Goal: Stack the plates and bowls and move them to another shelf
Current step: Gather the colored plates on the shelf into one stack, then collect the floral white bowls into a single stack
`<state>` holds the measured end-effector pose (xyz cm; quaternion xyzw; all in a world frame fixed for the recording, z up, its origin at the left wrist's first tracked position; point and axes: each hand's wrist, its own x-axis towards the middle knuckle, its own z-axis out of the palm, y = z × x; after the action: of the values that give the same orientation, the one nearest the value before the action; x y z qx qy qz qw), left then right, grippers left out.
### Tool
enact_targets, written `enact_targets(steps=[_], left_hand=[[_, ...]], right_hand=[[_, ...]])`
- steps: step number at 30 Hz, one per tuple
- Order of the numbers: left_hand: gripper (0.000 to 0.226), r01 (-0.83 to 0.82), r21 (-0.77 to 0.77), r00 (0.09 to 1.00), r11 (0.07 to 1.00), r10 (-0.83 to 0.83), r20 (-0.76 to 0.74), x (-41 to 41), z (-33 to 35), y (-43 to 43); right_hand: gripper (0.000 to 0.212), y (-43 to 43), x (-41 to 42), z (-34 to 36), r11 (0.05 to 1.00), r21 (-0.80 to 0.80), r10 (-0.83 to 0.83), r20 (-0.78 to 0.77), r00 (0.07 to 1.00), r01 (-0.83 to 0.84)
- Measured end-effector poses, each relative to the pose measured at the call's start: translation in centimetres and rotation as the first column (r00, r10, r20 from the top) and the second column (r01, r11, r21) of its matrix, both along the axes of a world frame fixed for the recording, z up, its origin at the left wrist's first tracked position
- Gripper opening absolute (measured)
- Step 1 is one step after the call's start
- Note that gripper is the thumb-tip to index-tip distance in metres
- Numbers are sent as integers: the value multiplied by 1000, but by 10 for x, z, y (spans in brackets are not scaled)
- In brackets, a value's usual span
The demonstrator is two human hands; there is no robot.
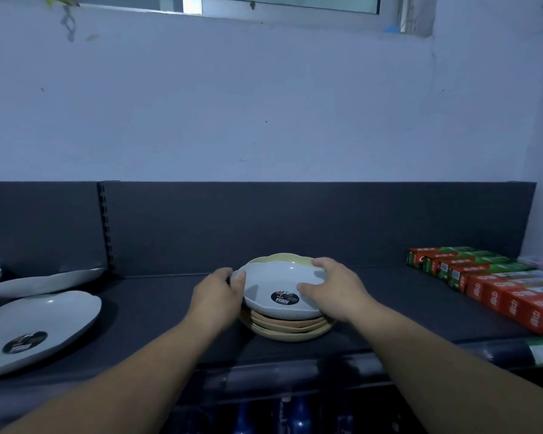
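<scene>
A stack of shallow bowls stands in the middle of the dark shelf point(157, 305). On top is a grey bowl point(276, 283) with a round black sticker inside. Behind it a yellow bowl point(282, 260) shows its far rim. Below lie several peach and tan plates point(289, 327). My left hand point(220, 292) grips the grey bowl's left rim, thumb on top. My right hand point(333, 286) holds its right rim, thumb inside the bowl, fingers curled over the far edge.
At the left edge lie a large grey plate point(38, 327) with a sticker and another grey plate point(41, 281) behind it. Red and green boxes point(496, 283) line the shelf's right side. A dark back panel and a pale wall rise behind. Blue bottles point(298, 415) stand below.
</scene>
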<state>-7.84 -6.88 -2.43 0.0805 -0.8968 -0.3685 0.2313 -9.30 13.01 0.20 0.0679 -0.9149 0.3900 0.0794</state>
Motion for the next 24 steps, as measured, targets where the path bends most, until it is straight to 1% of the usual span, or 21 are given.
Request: enact_targets(steps=[7, 12, 18, 22, 24], left_hand=[[49, -62, -12, 998, 998, 62, -14, 19, 8, -6], [55, -75, -40, 997, 996, 74, -34, 43, 15, -30], [58, -79, -78, 996, 994, 76, -40, 74, 16, -88], [54, -80, -124, 996, 989, 77, -34, 93, 16, -135], [52, -75, -132, 997, 988, 72, -34, 101, 16, -158]], right_hand=[[60, -10, 9, 11, 997, 69, 25, -100, 995, -18], [57, -40, 24, 24, 995, 54, 88, -148, 985, -81], [56, -114, 40, 33, 978, 93, 200, -195, 960, -185], [55, -174, 48, 34, 963, 124, 262, -190, 946, -241], [54, -201, 50, 32, 957, 115, 283, -178, 942, -265]])
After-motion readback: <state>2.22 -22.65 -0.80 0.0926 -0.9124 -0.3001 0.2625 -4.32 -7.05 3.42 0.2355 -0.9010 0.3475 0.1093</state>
